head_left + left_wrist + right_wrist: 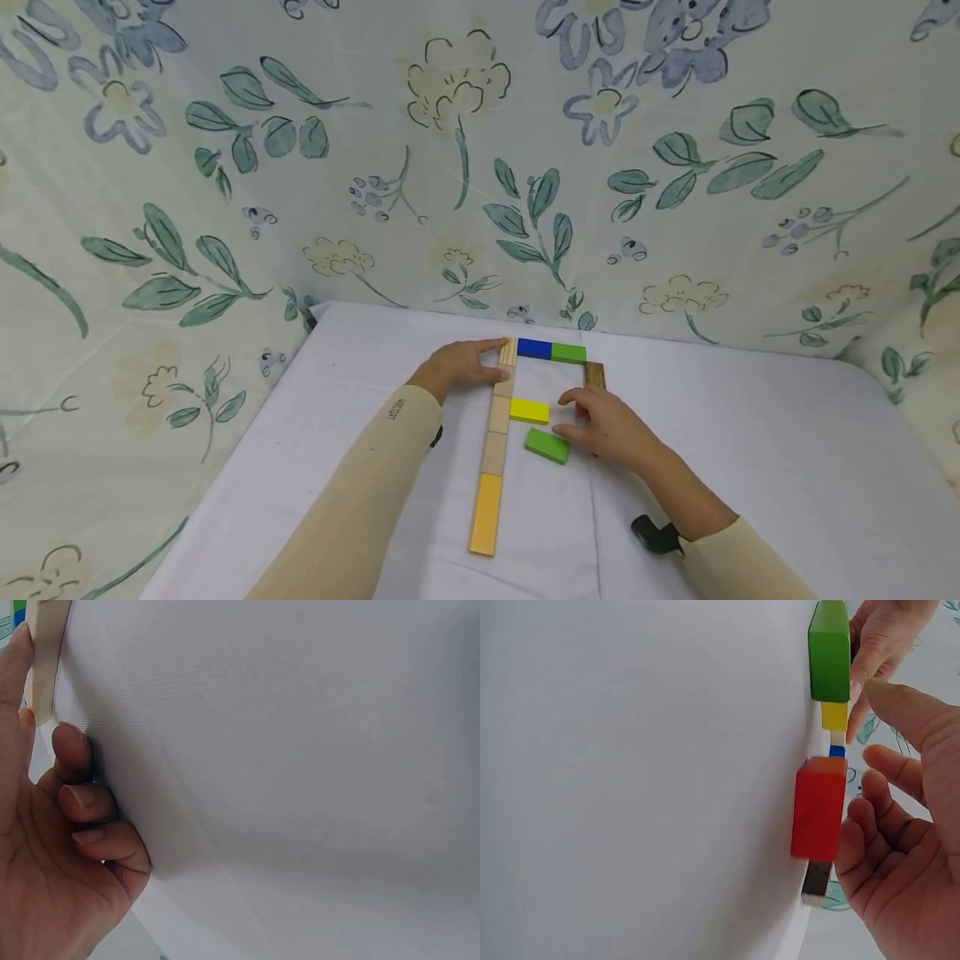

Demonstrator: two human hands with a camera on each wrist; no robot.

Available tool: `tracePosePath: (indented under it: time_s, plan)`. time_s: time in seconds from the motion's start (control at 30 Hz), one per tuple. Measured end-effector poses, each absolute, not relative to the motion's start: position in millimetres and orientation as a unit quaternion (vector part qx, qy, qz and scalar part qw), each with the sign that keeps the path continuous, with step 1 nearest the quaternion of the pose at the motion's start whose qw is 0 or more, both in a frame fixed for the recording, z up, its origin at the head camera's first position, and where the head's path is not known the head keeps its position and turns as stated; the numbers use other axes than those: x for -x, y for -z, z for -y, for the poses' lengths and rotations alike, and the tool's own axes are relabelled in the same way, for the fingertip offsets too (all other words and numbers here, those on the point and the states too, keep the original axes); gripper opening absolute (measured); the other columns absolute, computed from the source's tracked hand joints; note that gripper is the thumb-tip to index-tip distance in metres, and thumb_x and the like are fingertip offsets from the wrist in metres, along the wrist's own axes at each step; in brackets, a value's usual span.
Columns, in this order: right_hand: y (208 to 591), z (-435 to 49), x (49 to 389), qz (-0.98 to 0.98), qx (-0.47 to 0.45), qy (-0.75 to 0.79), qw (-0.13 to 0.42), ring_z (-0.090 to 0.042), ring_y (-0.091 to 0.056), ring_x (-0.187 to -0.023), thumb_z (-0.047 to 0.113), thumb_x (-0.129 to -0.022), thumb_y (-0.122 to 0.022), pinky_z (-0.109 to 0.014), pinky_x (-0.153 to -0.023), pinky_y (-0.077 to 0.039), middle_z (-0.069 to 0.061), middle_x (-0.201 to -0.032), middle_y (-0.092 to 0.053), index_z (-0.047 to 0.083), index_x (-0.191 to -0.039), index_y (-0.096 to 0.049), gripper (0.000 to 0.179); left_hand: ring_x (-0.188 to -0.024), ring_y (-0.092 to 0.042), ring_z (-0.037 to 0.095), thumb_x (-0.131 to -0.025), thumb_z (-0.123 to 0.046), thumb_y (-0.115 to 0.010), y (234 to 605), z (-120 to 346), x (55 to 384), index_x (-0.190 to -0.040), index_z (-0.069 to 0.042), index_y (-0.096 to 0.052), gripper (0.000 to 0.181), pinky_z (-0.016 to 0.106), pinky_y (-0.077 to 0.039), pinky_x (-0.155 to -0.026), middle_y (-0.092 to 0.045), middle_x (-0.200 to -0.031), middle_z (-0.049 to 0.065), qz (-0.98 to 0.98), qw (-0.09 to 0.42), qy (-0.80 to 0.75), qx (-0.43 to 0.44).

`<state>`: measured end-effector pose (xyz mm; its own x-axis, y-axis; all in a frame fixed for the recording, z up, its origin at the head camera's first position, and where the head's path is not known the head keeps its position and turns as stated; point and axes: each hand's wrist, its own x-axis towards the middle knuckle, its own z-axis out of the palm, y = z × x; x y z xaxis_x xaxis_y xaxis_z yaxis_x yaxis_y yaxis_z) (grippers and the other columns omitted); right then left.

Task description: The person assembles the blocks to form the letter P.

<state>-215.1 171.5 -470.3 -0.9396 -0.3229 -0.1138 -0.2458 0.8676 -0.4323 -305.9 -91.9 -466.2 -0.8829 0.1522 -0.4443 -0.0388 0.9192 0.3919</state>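
Note:
My left hand point(457, 367) touches the column's top end, index fingertip at a striped wooden block point(508, 351) and thumb at the pale wooden block below it. More pale wooden blocks point(498, 414) continue down to a long orange-yellow block point(486, 514). Fingers apart, my right hand point(611, 425) hovers beside a yellow block point(529, 411) and a tilted loose green block point(547, 446). A red block point(817, 814) lies close by its fingers in the right wrist view, mostly hidden under the hand in the head view.
A blue block point(535, 348) and another green block point(568, 353) form a row from the column's top. At that row's right end, a brown block point(595, 375) points down. White cloth point(360, 533) covers the table; a floral curtain point(465, 150) hangs behind.

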Motion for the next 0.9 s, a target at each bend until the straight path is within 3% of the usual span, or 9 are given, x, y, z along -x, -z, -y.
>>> tracePosePath:
  time_s: [0.17,0.33,0.6,0.9]
  plan:
    - [469.7,-190.8,206.4,-0.964,0.136,0.21,0.09,-0.015,-0.053,-0.084,0.044,-0.083,-0.084,-0.027,-0.07,-0.05,0.001,-0.094,-0.061,0.018,-0.123,-0.067,0.05,-0.153,-0.034,0.034,-0.087,-0.072,-0.065,465.5,91.9,305.7,-0.154,-0.059,-0.028,0.077,0.061,-0.031,-0.122,-0.037,-0.167,0.001,-0.95,0.24,-0.199,-0.031]
    - [471.4,-209.5,199.1,-0.968,0.097,0.196,0.125,-0.017,-0.054,-0.084,0.047,-0.079,-0.085,-0.029,-0.071,-0.051,-0.001,-0.093,-0.062,0.015,-0.119,-0.067,0.054,-0.153,-0.034,0.035,-0.086,-0.071,-0.066,465.1,92.1,305.0,-0.153,-0.059,-0.029,0.077,0.062,-0.031,-0.122,-0.036,-0.167,0.001,-0.948,0.24,-0.207,-0.03]
    - [476.9,-220.3,194.9,-0.967,0.109,0.192,0.128,-0.016,-0.052,-0.079,0.042,-0.082,-0.083,-0.028,-0.068,-0.047,0.002,-0.084,-0.06,0.014,-0.102,-0.068,0.037,-0.152,-0.035,0.034,-0.086,-0.071,-0.066,466.2,94.3,304.8,-0.152,-0.061,-0.03,0.076,0.062,-0.032,-0.121,-0.036,-0.167,0.0,-0.949,0.233,-0.212,-0.026]
    - [476.6,-215.0,198.5,-0.963,0.119,0.211,0.12,-0.015,-0.052,-0.08,0.033,-0.085,-0.081,-0.028,-0.068,-0.046,0.003,-0.083,-0.058,0.015,-0.106,-0.068,0.031,-0.152,-0.035,0.035,-0.085,-0.072,-0.066,467.1,93.3,305.1,-0.153,-0.06,-0.029,0.077,0.062,-0.032,-0.121,-0.036,-0.167,0.001,-0.948,0.239,-0.206,-0.03]
